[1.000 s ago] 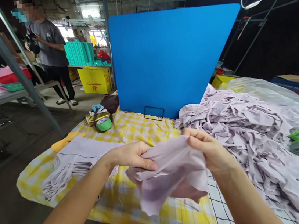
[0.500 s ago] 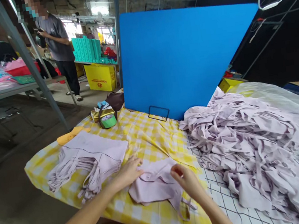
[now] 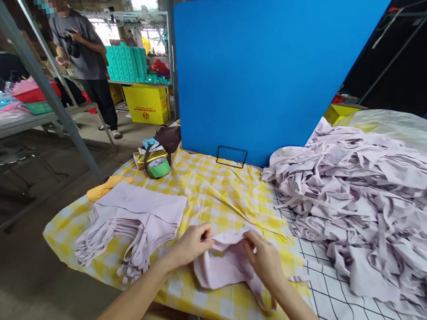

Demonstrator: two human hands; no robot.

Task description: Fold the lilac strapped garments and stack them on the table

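A lilac strappy top (image 3: 225, 272) lies on the yellow checked cloth (image 3: 217, 186) right in front of me. My left hand (image 3: 194, 243) pinches its upper edge at the left, thumb against fingers. Further right along that edge, my right hand (image 3: 263, 256) is closed on the fabric too. Between the two hands the edge is lifted slightly and stretched. Thin straps trail from the garment's lower right. To the left of my left hand is a neat stack of similar lilac tops (image 3: 147, 209), their straps hanging toward me.
A large heap of lilac garments (image 3: 360, 187) covers the right side. Behind stands a big blue board (image 3: 272, 67) with a black wire frame (image 3: 232, 156) at its foot. Green tape (image 3: 159, 167) and an orange cloth (image 3: 108, 187) sit back left. A person (image 3: 83, 56) stands beyond.
Both hands have closed on the top's upper edge and raised it a little. The view has shifted slightly, and the person in the background has lowered their hands.
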